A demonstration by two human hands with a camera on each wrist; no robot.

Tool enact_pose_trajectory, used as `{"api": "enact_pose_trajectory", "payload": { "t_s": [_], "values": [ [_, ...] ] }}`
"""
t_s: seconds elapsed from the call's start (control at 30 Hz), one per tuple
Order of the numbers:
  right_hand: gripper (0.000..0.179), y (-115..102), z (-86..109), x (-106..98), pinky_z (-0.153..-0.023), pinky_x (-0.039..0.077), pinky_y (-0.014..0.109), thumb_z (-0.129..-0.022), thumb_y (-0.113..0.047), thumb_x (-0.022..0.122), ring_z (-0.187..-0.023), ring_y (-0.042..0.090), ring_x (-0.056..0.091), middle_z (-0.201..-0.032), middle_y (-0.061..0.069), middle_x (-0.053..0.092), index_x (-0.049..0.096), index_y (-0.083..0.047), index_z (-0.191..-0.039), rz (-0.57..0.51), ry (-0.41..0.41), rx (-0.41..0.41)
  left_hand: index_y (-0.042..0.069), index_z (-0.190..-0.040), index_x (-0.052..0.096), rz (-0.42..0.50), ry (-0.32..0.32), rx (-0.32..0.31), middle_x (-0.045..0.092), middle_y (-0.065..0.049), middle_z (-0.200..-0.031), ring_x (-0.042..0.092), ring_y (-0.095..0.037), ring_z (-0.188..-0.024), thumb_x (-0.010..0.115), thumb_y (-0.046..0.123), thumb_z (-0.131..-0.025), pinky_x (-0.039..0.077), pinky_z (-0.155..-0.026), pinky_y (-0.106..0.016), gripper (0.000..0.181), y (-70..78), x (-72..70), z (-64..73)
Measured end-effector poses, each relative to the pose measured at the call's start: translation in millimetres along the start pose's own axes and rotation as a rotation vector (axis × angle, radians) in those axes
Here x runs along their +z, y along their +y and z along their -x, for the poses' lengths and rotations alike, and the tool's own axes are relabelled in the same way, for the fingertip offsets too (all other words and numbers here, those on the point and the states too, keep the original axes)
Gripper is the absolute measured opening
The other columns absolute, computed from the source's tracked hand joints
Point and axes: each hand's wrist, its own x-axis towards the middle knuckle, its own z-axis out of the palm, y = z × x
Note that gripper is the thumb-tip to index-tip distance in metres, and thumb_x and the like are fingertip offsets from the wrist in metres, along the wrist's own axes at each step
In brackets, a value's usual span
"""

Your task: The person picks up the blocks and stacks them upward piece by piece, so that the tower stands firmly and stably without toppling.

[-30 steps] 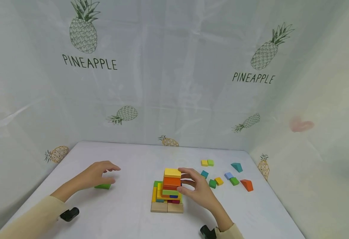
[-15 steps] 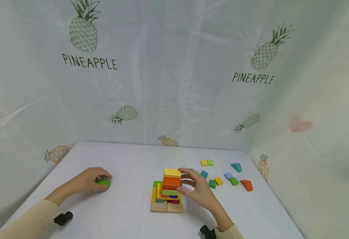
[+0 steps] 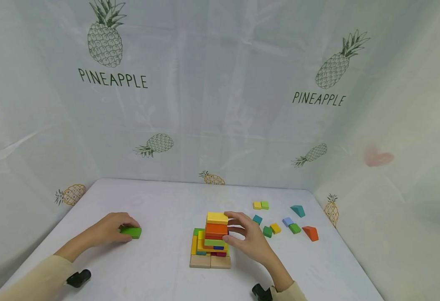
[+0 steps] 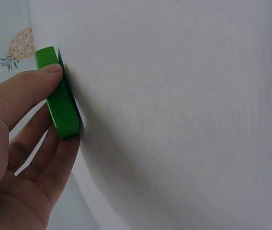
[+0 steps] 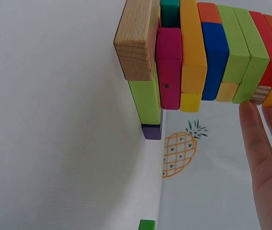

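My left hand (image 3: 108,229) pinches a green rectangular wooden block (image 3: 131,232) at the left of the table. The left wrist view shows the thumb on one face of the green block (image 4: 62,103) and fingers behind it. Whether it touches the table I cannot tell. A stepped tower of coloured wooden blocks (image 3: 216,230) stands at the middle, a yellow block (image 3: 217,218) on top and pale wood blocks (image 3: 200,261) at its front base. My right hand (image 3: 250,238) rests its fingertips against the tower's right side; in the right wrist view, fingers (image 5: 251,129) touch the stacked upper blocks.
Loose blocks lie on the white table right of the tower: yellow (image 3: 275,228), dark green (image 3: 267,231), light blue (image 3: 288,221), a teal triangular one (image 3: 298,210) and an orange wedge (image 3: 311,233), among others. A pineapple-print sheet (image 3: 220,104) hangs behind the table.
My left hand has come down and back onto the green block and taken hold of it, and the block has turned slightly. My right hand and the tower have stayed in place.
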Motion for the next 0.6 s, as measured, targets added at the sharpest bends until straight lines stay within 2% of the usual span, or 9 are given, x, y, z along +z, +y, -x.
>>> {"api": "enact_pose_trajectory", "payload": {
  "t_s": [0.13, 0.3, 0.43, 0.6],
  "values": [
    [0.063, 0, -0.2, 0, -0.105, 0.056, 0.031, -0.094, -0.019, 0.083, -0.125, 0.021, 0.065, -0.143, -0.001, 0.061, 0.056, -0.016, -0.151, -0.009, -0.004, -0.001, 0.015, -0.118, 0.079, -0.009, 0.022, 0.027, 0.070, 0.011, -0.103, 0.061, -0.006, -0.090, 0.089, 0.020, -0.087, 0.057, -0.078, -0.026, 0.033, 12.3, 2.7, -6.4],
    [0.062, 0, -0.4, 0, -0.105, 0.056, 0.031, -0.094, -0.019, 0.083, -0.126, 0.023, 0.064, -0.144, 0.000, 0.061, 0.056, -0.017, -0.151, -0.021, -0.001, -0.002, 0.014, -0.118, 0.077, 0.005, 0.053, 0.074, 0.071, 0.010, -0.105, 0.065, -0.007, -0.093, 0.088, 0.015, -0.087, 0.060, -0.080, -0.027, 0.033, 39.7, 4.2, -22.6],
    [0.062, 0, -0.4, 0, -0.105, 0.056, 0.031, -0.094, -0.018, 0.083, -0.127, 0.026, 0.064, -0.145, 0.000, 0.061, 0.057, -0.017, -0.150, -0.025, 0.002, -0.008, 0.018, -0.117, 0.077, -0.003, 0.084, 0.116, 0.071, 0.014, -0.105, 0.064, -0.004, -0.093, 0.088, 0.013, -0.088, 0.059, -0.079, -0.027, 0.032, 73.6, 4.4, -38.0],
    [0.061, 2, -0.1, 0, -0.105, 0.056, 0.031, -0.094, -0.018, 0.084, -0.127, 0.034, 0.063, -0.144, 0.000, 0.061, 0.057, -0.020, -0.150, -0.027, 0.003, -0.010, 0.020, -0.117, 0.077, 0.007, 0.113, 0.152, 0.071, 0.015, -0.106, 0.062, -0.003, -0.091, 0.088, 0.013, -0.089, 0.059, -0.079, -0.027, 0.031, 127.6, 6.2, -57.7]
  ]
}}
